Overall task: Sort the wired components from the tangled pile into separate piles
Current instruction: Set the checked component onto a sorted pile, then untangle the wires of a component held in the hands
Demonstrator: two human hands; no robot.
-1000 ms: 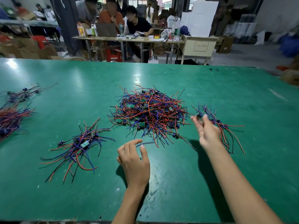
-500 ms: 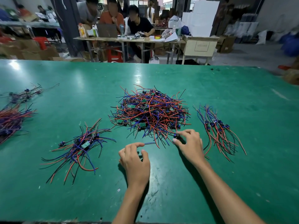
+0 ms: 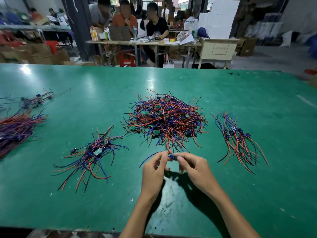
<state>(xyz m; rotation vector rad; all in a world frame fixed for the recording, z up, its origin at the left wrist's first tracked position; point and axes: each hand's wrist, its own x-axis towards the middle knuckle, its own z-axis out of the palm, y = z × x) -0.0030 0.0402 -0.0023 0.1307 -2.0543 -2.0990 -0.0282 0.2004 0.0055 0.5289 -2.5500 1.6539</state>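
The wired component (image 3: pixel 172 156), a small blue part with red and blue leads, was held just above the green table (image 3: pixel 240 194), at 6 o'clock from the tangled pile (image 3: pixel 165 120). Its leads ran up into the pile's near edge, so it was probably not yet free.

To do this step well, the part should be drawn toward the body slowly, the leads teased out one at a time. If neighbouring wires lift with it, the pull should be stopped and the snag cleared.

The left hand (image 3: pixel 153 170) pinched a blue lead between thumb and forefinger; the right hand (image 3: pixel 193 166) pinched the blue body likewise. Both wrists were raised off the table, fingers curled inward.

The blue-connector pile (image 3: pixel 240 141) lay at 3 o'clock from the tangle, the circuit-board pile (image 3: pixel 92 152) at 8 o'clock, and further bundles (image 3: pixel 18 124) at 9 o'clock.
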